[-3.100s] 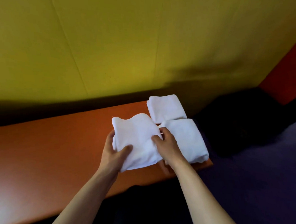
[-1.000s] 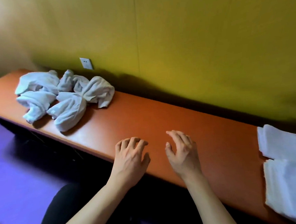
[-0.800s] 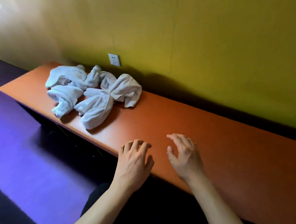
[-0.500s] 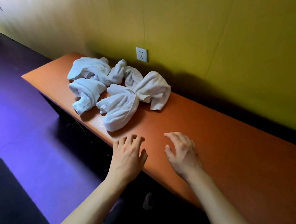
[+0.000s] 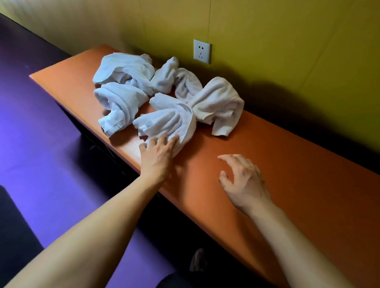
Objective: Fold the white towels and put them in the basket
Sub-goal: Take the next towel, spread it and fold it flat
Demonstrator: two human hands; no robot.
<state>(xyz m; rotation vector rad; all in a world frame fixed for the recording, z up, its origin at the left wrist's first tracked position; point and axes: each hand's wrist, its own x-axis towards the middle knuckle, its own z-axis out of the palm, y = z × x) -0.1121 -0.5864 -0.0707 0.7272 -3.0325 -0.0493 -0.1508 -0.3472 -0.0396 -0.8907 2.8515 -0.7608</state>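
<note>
Head view: left hand (image 5: 157, 155) at near end of nearest crumpled towel (image 5: 169, 124), fingers (image 5: 162, 142) spread, touching, not yet gripping. Towel long axis up-right, on tabletop (image 5: 297, 170). Right hand (image 5: 242, 178) farther, loosely curled, empty.

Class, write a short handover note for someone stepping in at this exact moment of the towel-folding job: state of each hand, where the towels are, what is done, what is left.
Left hand: open, fingertips touching the near edge of the nearest crumpled towel; no grip yet.
Right hand: empty, fingers loosely curled, just above the orange bench.
Towels: a pile of crumpled white towels lies on the bench below the wall socket.
Done: nothing folded shows in this view; no basket is in view.
Left: take the nearest towel, fold it, repeat for the pile, then put all in the basket.
</note>
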